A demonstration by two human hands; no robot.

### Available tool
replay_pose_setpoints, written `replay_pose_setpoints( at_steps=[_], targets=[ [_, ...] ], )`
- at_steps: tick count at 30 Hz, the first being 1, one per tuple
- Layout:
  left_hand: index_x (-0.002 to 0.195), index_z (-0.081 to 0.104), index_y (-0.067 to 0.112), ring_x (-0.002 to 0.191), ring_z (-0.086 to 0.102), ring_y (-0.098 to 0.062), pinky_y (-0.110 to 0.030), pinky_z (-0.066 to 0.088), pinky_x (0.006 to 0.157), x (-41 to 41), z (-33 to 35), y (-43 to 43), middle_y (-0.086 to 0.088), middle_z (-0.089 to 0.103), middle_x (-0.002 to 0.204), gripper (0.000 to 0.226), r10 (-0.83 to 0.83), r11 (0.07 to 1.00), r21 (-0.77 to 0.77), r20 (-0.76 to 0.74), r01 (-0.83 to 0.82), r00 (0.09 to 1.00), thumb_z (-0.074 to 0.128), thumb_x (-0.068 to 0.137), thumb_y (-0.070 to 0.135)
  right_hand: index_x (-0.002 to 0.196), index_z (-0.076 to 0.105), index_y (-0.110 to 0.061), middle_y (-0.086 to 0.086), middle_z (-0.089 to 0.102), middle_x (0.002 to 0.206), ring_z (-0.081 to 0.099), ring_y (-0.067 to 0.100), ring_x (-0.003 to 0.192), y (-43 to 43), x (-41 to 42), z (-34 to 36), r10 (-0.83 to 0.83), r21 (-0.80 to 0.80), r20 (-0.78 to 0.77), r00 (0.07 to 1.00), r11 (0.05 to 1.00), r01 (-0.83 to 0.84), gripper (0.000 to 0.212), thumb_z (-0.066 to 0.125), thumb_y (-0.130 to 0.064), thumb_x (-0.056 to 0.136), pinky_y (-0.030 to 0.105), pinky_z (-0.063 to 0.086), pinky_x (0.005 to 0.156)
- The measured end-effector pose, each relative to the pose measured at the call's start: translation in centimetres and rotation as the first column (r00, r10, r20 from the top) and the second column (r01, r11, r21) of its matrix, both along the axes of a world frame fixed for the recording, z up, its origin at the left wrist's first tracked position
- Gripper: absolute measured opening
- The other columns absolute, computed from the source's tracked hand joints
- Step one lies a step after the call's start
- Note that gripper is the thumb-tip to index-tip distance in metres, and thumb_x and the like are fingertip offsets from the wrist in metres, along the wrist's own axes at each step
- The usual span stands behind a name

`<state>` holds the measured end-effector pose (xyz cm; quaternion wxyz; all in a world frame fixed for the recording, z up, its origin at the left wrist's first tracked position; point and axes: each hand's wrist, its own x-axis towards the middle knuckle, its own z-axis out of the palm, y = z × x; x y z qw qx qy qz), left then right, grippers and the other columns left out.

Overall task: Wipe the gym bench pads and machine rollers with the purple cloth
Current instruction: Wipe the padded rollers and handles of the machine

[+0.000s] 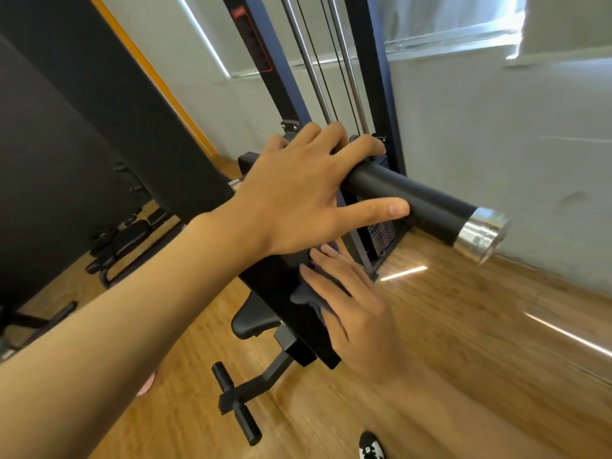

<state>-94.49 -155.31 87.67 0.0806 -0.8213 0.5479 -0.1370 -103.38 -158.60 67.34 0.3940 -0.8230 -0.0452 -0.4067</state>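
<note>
Head view, left hand (298, 193) fingers curled over black roller (414, 200) near its inner end, thumb straight beneath, right hand (351, 309) fingers flat, pressing purple cloth (308, 293) against black pad (270, 281) right edge, chrome cap (480, 235) at roller's free right end, open wood floor (463, 326) right of pad.
</note>
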Motion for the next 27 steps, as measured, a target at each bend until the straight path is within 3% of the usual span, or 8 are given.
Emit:
replay_pose_setpoints(
  at_steps=[4, 8, 12, 14, 16, 19, 23, 27],
  targets=[
    [0.147, 0.043, 0.037, 0.098, 0.036, -0.009, -0.034, 0.028, 0.084, 0.7, -0.2, 0.1, 0.012, 0.039, 0.113, 0.079, -0.01, 1.0, -0.021, 0.038, 0.01, 0.999, 0.02, 0.089, 0.085, 0.138, 0.061, -0.005, 0.007, 0.054, 0.149, 0.043, 0.023, 0.146, 0.5, -0.9, -0.7, -0.011, 0.055, -0.013, 1.0, 0.998, 0.012, 0.04, 0.053, -0.005, 0.099, 0.041, 0.037, 0.12],
    [0.147, 0.043, 0.037, 0.102, 0.039, -0.011, -0.034, 0.027, 0.086, 2.2, 0.1, 0.1, 0.006, 0.048, 0.118, 0.081, 0.017, 1.0, 0.005, 0.004, -0.017, 1.0, 0.019, 0.087, 0.086, 0.127, 0.068, -0.015, 0.001, 0.063, 0.133, 0.055, 0.021, 0.127, -0.8, 5.1, 4.5, 0.051, -0.026, -0.181, 0.982, 0.998, -0.057, 0.032, 0.058, -0.012, 0.097, 0.044, 0.055, 0.094],
    [0.146, 0.044, 0.036, 0.104, 0.044, -0.016, -0.036, 0.029, 0.086, 2.8, -0.2, 0.0, 0.002, 0.052, 0.121, 0.084, 0.014, 1.0, 0.006, 0.02, -0.014, 1.0, 0.017, 0.086, 0.088, 0.136, 0.063, -0.005, 0.009, 0.056, 0.147, 0.045, 0.025, 0.145, -1.3, 2.9, -0.6, 0.095, 0.017, -0.024, 0.995, 0.995, -0.094, 0.039, 0.06, 0.001, 0.098, 0.046, 0.043, 0.115],
    [0.146, 0.045, 0.035, 0.102, 0.041, -0.014, -0.036, 0.029, 0.085, 2.6, -0.2, -0.2, 0.002, 0.051, 0.119, 0.083, 0.011, 1.0, -0.002, 0.038, -0.011, 0.999, 0.018, 0.087, 0.087, 0.135, 0.064, -0.004, 0.008, 0.058, 0.145, 0.046, 0.024, 0.144, -1.5, 2.0, -0.8, 0.075, 0.029, -0.002, 0.997, 0.997, -0.075, 0.04, 0.06, 0.005, 0.097, 0.042, 0.04, 0.117],
    [0.146, 0.045, 0.035, 0.102, 0.037, -0.011, -0.035, 0.027, 0.086, 2.7, 0.0, -0.3, 0.002, 0.051, 0.121, 0.082, 0.011, 1.0, -0.019, 0.034, -0.01, 0.999, 0.019, 0.087, 0.086, 0.128, 0.069, -0.011, 0.003, 0.066, 0.132, 0.056, 0.02, 0.129, -2.5, 4.3, 2.7, 0.135, -0.003, -0.081, 0.988, 0.991, -0.136, 0.033, 0.055, -0.005, 0.098, 0.035, 0.046, 0.109],
    [0.147, 0.044, 0.037, 0.104, 0.039, -0.012, -0.035, 0.026, 0.087, 2.7, -0.1, -0.1, 0.002, 0.05, 0.123, 0.081, 0.024, 1.0, 0.0, -0.014, -0.024, 1.0, 0.02, 0.087, 0.086, 0.11, 0.07, -0.015, 0.001, 0.068, 0.11, 0.063, 0.021, 0.101, -3.8, 7.8, 5.5, 0.272, -0.108, -0.253, 0.928, 0.946, -0.306, 0.024, 0.052, -0.007, 0.096, 0.042, 0.055, 0.087],
    [0.147, 0.043, 0.038, 0.105, 0.043, -0.015, -0.036, 0.028, 0.087, 2.3, 0.1, -0.4, 0.004, 0.05, 0.121, 0.083, 0.019, 1.0, 0.023, -0.017, -0.018, 1.0, 0.019, 0.085, 0.088, 0.133, 0.066, -0.007, 0.006, 0.062, 0.14, 0.051, 0.021, 0.139, -3.4, 3.4, -0.3, 0.211, -0.058, -0.043, 0.977, 0.975, -0.213, 0.037, 0.059, 0.002, 0.098, 0.044, 0.044, 0.114],
    [0.149, 0.042, 0.039, 0.1, 0.037, -0.011, -0.034, 0.025, 0.086, 1.6, 0.5, -0.8, 0.01, 0.043, 0.116, 0.083, 0.004, 1.0, 0.01, -0.037, -0.004, 0.999, 0.02, 0.085, 0.086, 0.132, 0.063, 0.002, 0.014, 0.061, 0.14, 0.048, 0.031, 0.143, -2.5, -0.4, -4.6, 0.091, -0.04, 0.149, 0.985, 0.996, -0.086, 0.032, 0.051, 0.002, 0.102, 0.053, 0.047, 0.11]
  ],
)
